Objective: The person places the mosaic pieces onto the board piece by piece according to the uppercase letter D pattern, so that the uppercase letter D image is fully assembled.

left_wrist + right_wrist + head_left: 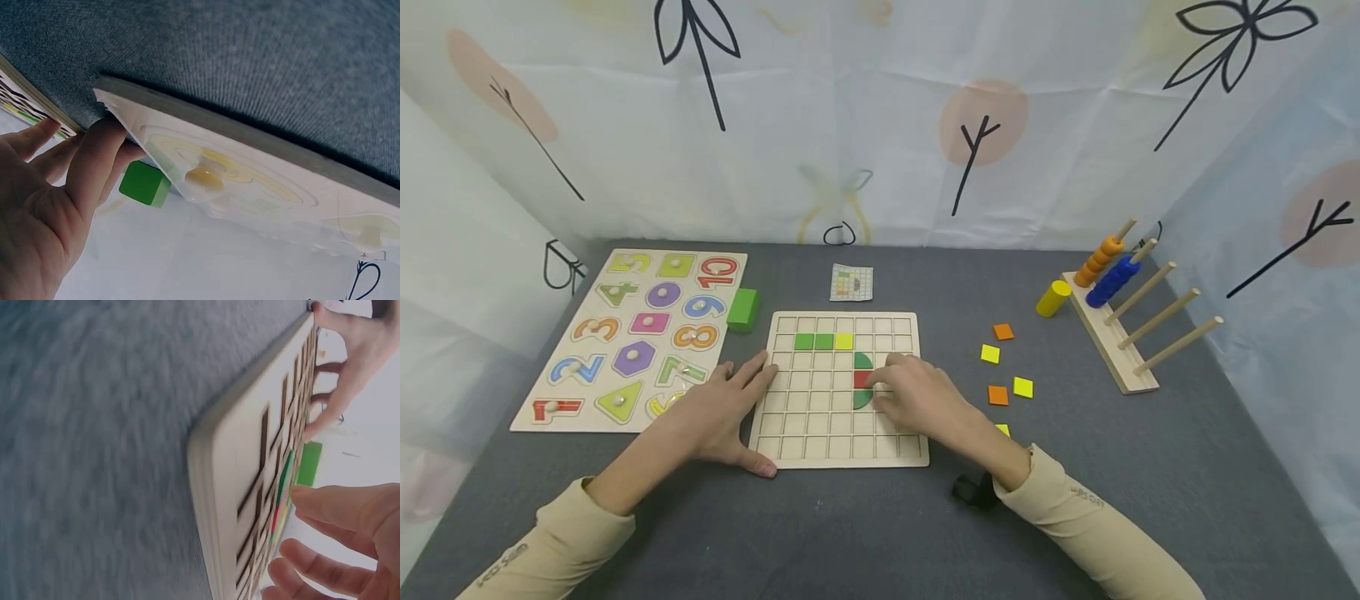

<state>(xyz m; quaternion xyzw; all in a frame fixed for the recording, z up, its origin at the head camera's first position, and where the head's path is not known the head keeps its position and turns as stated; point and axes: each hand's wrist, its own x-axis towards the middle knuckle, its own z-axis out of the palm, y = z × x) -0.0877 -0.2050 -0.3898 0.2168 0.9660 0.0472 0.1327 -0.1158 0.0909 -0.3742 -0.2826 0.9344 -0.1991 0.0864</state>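
A wooden grid board (pixel 805 425) lies flat on the table, with two green squares (pixel 814 342) and a yellow square (pixel 844 342) in one upper row. Further right, a red square (pixel 861 379) sits between two round-edged green pieces (pixel 862 400) in one column. My right hand (pixel 917 396) reaches over the board's right side, fingertips at the red square and the lower green piece. In the right wrist view its thumb (pixel 337 503) touches a green piece. My left hand (pixel 726 417) rests along the board's left edge with fingers spread, thumb at the front corner.
A number-and-shape puzzle board (pixel 651 342) lies left, beside a green block (pixel 743 310). A small pattern card (pixel 852 283) lies behind the grid. Loose orange squares (pixel 997 396) and yellow squares (pixel 1023 387) lie right, near a yellow cylinder (pixel 1054 298) and a peg stand (pixel 1112 342).
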